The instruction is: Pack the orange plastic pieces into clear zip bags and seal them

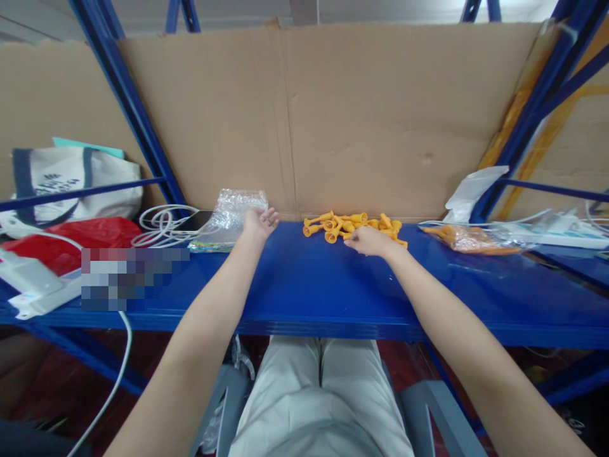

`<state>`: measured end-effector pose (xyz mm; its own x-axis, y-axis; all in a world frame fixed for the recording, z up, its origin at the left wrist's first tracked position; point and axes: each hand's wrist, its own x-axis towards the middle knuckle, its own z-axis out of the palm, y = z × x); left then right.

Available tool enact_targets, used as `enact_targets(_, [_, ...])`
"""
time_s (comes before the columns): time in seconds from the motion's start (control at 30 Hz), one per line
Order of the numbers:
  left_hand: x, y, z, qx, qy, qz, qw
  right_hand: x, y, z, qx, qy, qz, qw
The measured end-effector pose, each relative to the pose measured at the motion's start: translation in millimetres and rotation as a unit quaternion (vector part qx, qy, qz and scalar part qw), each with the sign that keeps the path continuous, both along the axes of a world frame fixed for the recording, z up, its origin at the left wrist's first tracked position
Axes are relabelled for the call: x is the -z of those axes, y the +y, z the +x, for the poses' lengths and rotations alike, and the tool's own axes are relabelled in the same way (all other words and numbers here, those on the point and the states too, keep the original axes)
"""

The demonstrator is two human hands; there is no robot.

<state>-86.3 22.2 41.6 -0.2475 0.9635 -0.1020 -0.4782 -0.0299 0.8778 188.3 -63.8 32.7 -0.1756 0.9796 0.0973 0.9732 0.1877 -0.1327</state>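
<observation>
A pile of small orange balloons (349, 227) lies at the back of the blue shelf (304, 292), against a cardboard wall. My right hand (368, 241) rests palm down at the front of the pile, its fingers touching the balloons and curled on them. My left hand (259, 222) is turned palm up, fingers loosely curled, beside a clear plastic bag (233, 212). Whether the left hand holds something is hard to make out.
A coiled white cable (164, 225) and a dark phone lie left of the bag. A white tote bag (71, 184) and a red bag (71, 238) sit far left. A plastic packet of orange items (469, 238) and white cables lie at the right. Blue rack posts frame the shelf.
</observation>
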Motion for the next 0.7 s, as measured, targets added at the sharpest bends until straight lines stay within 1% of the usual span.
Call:
enact_targets(0.07, [1.8,-4,1,0.054,-0.022,-0.028,0.998,-1.2,1,3,0.007,0.053,0.001,0.999])
enact_targets(0.13, [2.3,-7,-1,0.108,-0.013,-0.052,0.993,-1.9,4,9,0.025,0.138,0.007,0.990])
enact_targets(0.17, [2.3,-8,-2,0.128,-0.007,-0.059,0.990,-2.0,7,12,0.041,0.192,0.015,0.980])
enact_targets(0.2, [2.0,-8,-3,0.144,-0.003,-0.062,0.988,-2.2,10,16,0.061,0.254,0.028,0.965])
enact_targets(0.23, [1.7,-9,-4,0.156,-0.001,-0.063,0.986,-2.3,13,21,0.085,0.325,0.046,0.941])
enact_targets(0.27, [1.4,-10,-5,0.164,-0.001,-0.062,0.985,-2.5,16,26,0.110,0.401,0.065,0.907])
enact_targets(0.3, [1.0,-10,-6,0.167,-0.002,-0.060,0.984,-2.6,19,32,0.137,0.479,0.082,0.863])
enact_targets(0.33, [0.8,-11,-6,0.168,-0.003,-0.059,0.984,-2.6,21,38,0.162,0.556,0.095,0.810])
enact_targets(0.4, [1.0,-13,-4,0.157,-0.003,-0.057,0.986,-1.5,26,54,0.209,0.687,0.109,0.687])
enact_targets(0.43, [1.6,-14,-3,0.149,-0.001,-0.058,0.987,0.1,28,64,0.232,0.735,0.114,0.627])
enact_targets(0.47, [2.6,-15,-1,0.140,0.002,-0.059,0.988,2.5,30,73,0.255,0.768,0.122,0.574])
enact_targets(0.5, [4.0,-15,1,0.132,0.006,-0.061,0.989,5.6,31,84,0.281,0.790,0.134,0.529])
enact_targets(0.53, [5.8,-15,2,0.127,0.012,-0.063,0.990,9.4,33,94,0.310,0.802,0.146,0.490])
enact_targets(0.57, [8.0,-15,4,0.126,0.021,-0.065,0.990,13.6,35,105,0.335,0.804,0.155,0.466])
enact_targets(0.6, [10.5,-14,6,0.127,0.030,-0.067,0.989,18.0,36,114,0.344,0.801,0.159,0.463])
enact_targets(0.63, [13.0,-13,7,0.129,0.040,-0.070,0.988,22.2,37,123,0.353,0.792,0.166,0.470])
enact_targets(0.67, [15.5,-12,7,0.133,0.051,-0.072,0.987,26.0,38,131,0.356,0.762,0.183,0.509])
enact_targets(0.7, [17.8,-10,7,0.135,0.060,-0.074,0.986,29.1,38,137,0.342,0.723,0.209,0.563])
